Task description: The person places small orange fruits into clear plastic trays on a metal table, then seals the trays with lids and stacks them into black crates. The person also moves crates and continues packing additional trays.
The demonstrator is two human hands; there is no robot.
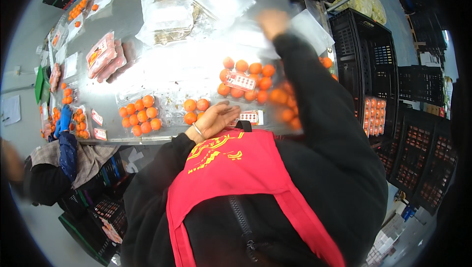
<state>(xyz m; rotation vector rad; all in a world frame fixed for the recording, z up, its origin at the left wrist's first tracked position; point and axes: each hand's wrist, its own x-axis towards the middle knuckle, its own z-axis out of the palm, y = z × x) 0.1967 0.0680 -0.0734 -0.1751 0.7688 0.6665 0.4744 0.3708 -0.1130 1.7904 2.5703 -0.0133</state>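
My left hand (217, 121) rests palm up at the table's near edge, fingers stretched out and holding nothing. Beside its fingertips lies a white label with red dots (250, 116); just beyond the hand are several loose orange fruits (195, 108). My right hand (273, 24) reaches far across the table, smeared by motion, so its fingers cannot be made out. Around it lie clear plastic sheets or trays (248, 38). Between the hands sits a clear tray of orange fruits (250, 73) with a label on top. More orange fruits (285, 100) beneath my right arm are blurred and partly covered.
Another tray of orange fruits (140, 114) stands to the left, with stacked label bundles (104, 58) farther back. Stacks of clear packaging (172, 13) fill the far side. Black crates (366, 55) rise at the right. A co-worker's blue-gloved hand (64, 118) handles fruit trays at the left.
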